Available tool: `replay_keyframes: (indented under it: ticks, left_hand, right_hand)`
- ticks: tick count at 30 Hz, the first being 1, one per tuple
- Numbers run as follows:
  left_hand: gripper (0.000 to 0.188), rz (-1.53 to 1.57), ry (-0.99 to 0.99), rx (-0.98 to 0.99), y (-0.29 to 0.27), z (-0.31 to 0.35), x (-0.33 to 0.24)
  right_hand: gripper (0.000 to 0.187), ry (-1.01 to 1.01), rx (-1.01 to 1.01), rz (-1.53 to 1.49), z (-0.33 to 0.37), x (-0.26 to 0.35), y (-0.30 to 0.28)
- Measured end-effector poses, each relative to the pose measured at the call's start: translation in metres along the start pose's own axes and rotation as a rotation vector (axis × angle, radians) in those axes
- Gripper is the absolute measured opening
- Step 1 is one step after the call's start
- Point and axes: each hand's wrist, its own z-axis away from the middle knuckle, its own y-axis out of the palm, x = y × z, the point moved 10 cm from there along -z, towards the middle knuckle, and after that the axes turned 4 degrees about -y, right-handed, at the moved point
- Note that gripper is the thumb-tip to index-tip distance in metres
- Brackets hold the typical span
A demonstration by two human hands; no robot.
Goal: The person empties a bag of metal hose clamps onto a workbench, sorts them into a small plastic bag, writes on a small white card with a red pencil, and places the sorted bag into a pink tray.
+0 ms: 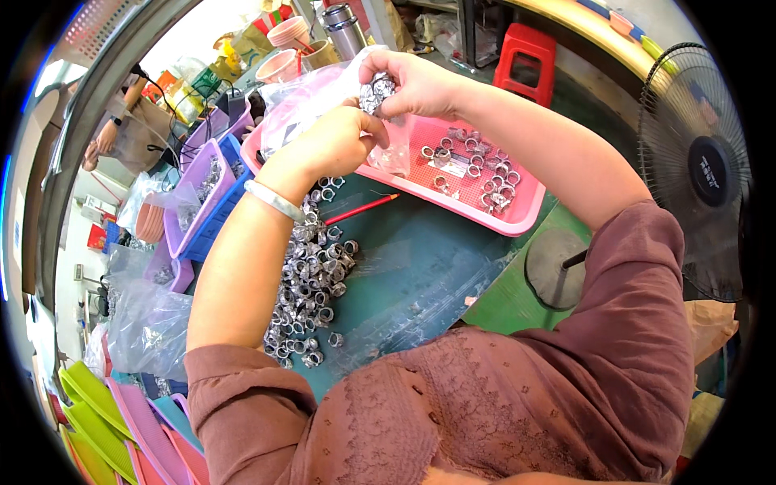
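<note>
In front of me, over the pink tray (529,217), my right hand (416,83) grips a shiny silvery clump (377,91); whether it is several metal rings together or one piece is unclear. My left hand (339,139), a pale bangle (275,200) on its wrist, is curled closed just below the clump, and its fingertips are partly hidden. Loose silvery metal rings (508,174) lie inside the tray. A large heap of similar rings (311,279) covers the green table (412,275) beneath my left forearm. A red pencil (360,209) rests between heap and tray.
Clear plastic bags (303,97) lie behind my hands. Purple and blue bins (212,202) stand at the left, stacked colored trays (101,420) at the lower left. A steel flask (343,31) and pink cups (288,32) are at the back. A black fan (703,162) stands right, near a red stool (525,65).
</note>
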Motion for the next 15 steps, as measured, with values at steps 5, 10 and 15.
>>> replay_keyframes:
  ticks: [5, 10, 15]
  left_hand:
    - [0.018, 0.017, 0.053, -0.035, 0.002, -0.006, -0.002]
    - [0.017, -0.063, 0.098, -0.111, -0.002, -0.004, 0.0]
    - [0.022, -0.082, 0.009, 0.022, 0.005, -0.004, 0.0]
  right_hand:
    - [0.042, 0.034, 0.16, 0.43, 0.002, -0.003, 0.007]
    - [0.033, -0.037, 0.293, 0.454, 0.002, 0.02, 0.0]
    - [0.019, 0.092, 0.079, 0.839, 0.01, -0.009, -0.063]
